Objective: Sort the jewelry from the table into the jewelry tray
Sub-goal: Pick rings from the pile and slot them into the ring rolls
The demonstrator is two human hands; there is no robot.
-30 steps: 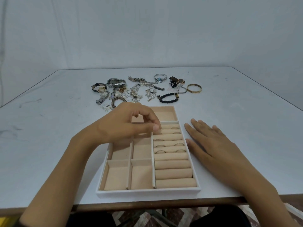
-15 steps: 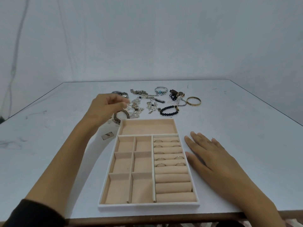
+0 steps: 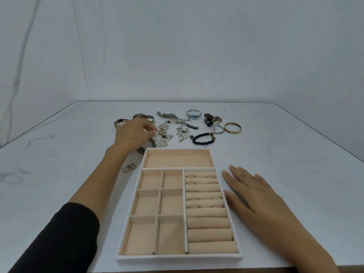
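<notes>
**Spotter:** Your left hand (image 3: 134, 134) is over the near left part of the loose tangle of silver chains and charms (image 3: 167, 134), which lies past the far edge of the white tray with beige velvet compartments (image 3: 177, 257). Fingers are curled and thumb meets forefinger. I cannot tell whether anything is pinched between them.

**Checker:** Right hand (image 3: 256, 196)?

**Spotter:** Flat, fingers straight, on the grey tabletop (image 3: 295, 154) just beside the tray's right edge. It holds nothing.

**Checker:** What could go wrong for you here?

**Spotter:** The tangle, mainly. The chains lie across each other, so if you lift one you will likely drag its neighbours, and those may drop short of the tray. Your wrist also hangs over a dark patterned cuff (image 3: 153, 143) near the tray's far left corner, and a careless sweep could shove it.

**Checker:** And inside the tray?

**Spotter:** Thin metal rings (image 3: 216, 197) sit in the far roll slots on the right side. A dangling chain could snag one as it comes in. Brace the tray with your right hand.
</notes>
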